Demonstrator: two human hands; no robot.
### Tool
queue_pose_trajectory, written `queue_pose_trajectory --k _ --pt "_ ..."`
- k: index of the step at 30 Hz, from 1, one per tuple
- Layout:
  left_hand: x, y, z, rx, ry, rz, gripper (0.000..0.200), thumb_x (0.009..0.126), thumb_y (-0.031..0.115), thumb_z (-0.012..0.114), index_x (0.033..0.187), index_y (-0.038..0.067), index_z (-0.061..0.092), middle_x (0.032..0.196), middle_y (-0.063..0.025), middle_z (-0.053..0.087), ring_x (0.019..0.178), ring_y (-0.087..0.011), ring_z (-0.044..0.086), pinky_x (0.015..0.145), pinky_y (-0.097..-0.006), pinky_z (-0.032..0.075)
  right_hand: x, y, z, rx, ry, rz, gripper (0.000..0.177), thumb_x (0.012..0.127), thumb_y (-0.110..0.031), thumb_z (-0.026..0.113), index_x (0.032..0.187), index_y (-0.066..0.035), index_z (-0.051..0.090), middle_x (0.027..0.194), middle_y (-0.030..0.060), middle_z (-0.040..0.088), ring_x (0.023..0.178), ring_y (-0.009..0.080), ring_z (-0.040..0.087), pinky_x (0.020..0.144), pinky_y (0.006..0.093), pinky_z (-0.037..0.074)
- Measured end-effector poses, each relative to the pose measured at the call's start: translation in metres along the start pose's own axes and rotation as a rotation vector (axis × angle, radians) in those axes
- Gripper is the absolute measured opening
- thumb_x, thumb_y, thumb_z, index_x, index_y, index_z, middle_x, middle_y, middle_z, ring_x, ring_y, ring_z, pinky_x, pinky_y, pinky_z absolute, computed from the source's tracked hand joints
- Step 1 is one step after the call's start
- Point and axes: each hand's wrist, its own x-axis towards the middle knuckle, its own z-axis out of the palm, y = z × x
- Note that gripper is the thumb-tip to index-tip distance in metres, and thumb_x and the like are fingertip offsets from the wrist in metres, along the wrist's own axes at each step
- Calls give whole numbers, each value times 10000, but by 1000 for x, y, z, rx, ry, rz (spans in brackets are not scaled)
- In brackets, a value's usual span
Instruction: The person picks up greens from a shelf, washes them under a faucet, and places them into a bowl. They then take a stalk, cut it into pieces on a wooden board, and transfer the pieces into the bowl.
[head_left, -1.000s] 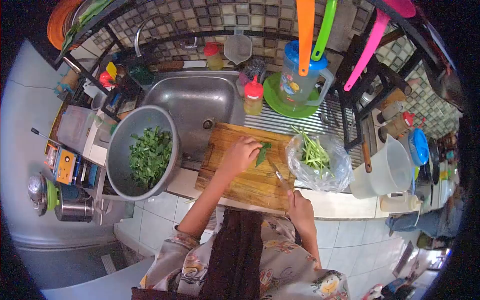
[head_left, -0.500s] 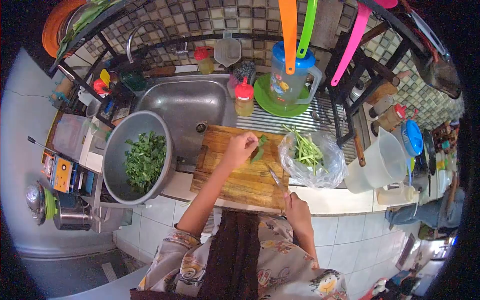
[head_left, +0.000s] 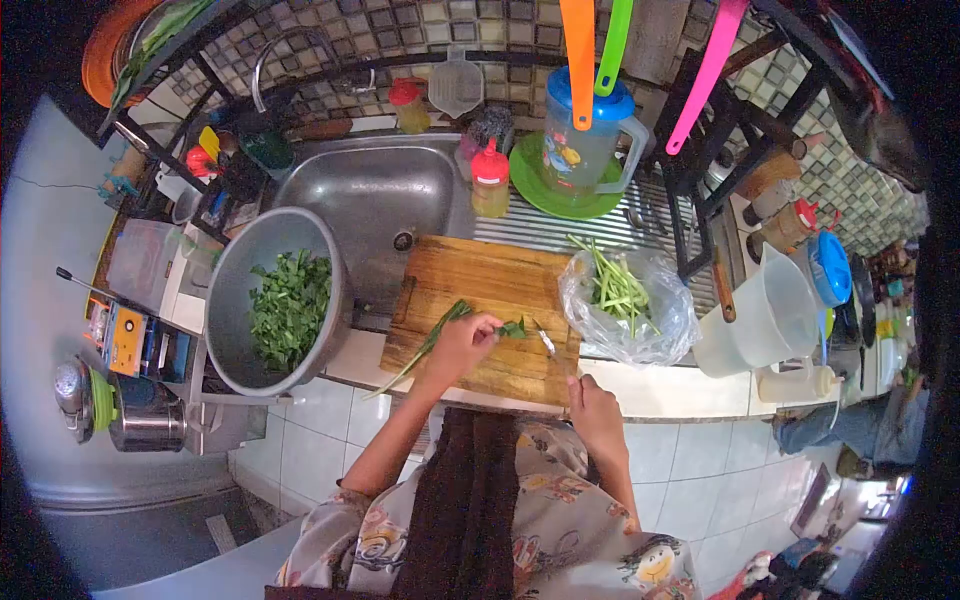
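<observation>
On the wooden cutting board [head_left: 480, 270], my left hand [head_left: 462, 348] is closed around a leafy green stalk [head_left: 425, 350]. Its long stem slants toward the board's front left corner, and a dark leaf tip pokes out to the right of my fingers. My right hand [head_left: 597, 412] grips a knife [head_left: 546, 342] at the board's right edge, with the blade pointing up and left, a short way from the leaf tip. A grey basin [head_left: 338, 300] of cut leaves [head_left: 288, 310] stands at the left. Right of the board, a clear plastic bag [head_left: 660, 340] contains pale green stems [head_left: 617, 285].
Behind the board lies a steel sink [head_left: 375, 190]. A red-capped bottle [head_left: 490, 180] and a lidded pitcher [head_left: 580, 150] on a green plate [head_left: 525, 180] stand at the back. A translucent jug [head_left: 760, 325] is at the right. Colored utensils hang overhead, including an orange one [head_left: 577, 60].
My left hand has moved down and left across the board, and a long stalk now shows beneath it. The knife stays in my right hand, its blade slightly higher and farther left.
</observation>
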Motion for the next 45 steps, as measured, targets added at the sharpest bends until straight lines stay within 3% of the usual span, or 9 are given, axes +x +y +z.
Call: queue_pose_trajectory --k 7,12,14,16,22,25,34,40,45 --pt "-29 5 12 222 188 -127 272 773 147 643 1028 67 590 895 -103 622 768 -242 605 697 -350 480 0 -5 13 16 2 -91 324 926 -307 415 841 -8 507 683 259 573 675 460 553 577 524 421" --pt "-29 7 20 470 385 234 224 749 174 649 956 90 635 909 -58 610 910 -265 541 805 -389 432 3 -10 32 15 4 -149 312 926 -306 412 883 -12 506 693 251 584 664 443 568 580 517 442" --pt "-27 -4 26 531 395 233 178 758 190 635 917 111 647 916 -22 611 896 -234 540 771 -368 425 5 -9 39 -18 1 -152 310 926 -307 410 891 -14 507 700 249 588 661 435 574 582 513 449" --pt "-26 -6 28 592 401 234 137 768 206 621 878 132 658 924 14 611 881 -203 540 738 -348 418 5 -10 42 -81 -59 -173 340 925 -326 378 1092 -50 488 810 225 623 652 407 607 575 509 493" --pt "-27 -10 32 582 443 256 133 764 202 625 867 129 666 894 18 618 857 -200 545 728 -347 411 4 -19 48 -189 -48 -145 320 917 -316 391 1117 -86 489 790 202 635 634 391 620 561 500 509" --pt "-28 -10 33 607 466 270 121 762 190 624 858 132 669 884 14 621 844 -203 548 716 -344 410 5 -35 42 -176 -62 -77 386 932 -340 352 897 -8 545 706 242 612 668 420 608 624 498 496" --pt "-27 -5 31 544 473 220 112 754 168 629 838 110 674 876 -2 630 823 -222 554 687 -355 420 -3 -28 35 -197 -119 -60 375 932 -331 356 931 -2 535 715 248 612 696 417 610 661 496 492" --pt "-13 2 18 160 395 206 106 751 129 645 823 56 673 871 -53 628 813 -268 553 730 -374 443 -13 -2 23 -55 -95 -115 398 938 -337 347 907 15 529 738 268 597 705 438 590 637 511 479" --pt "14 -6 14 332 238 449 188 745 125 644 923 65 647 884 -76 611 838 -283 542 783 -363 437 -18 6 11 52 -27 -87 369 937 -328 367 870 5 512 675 274 576 668 462 567 598 534 446"
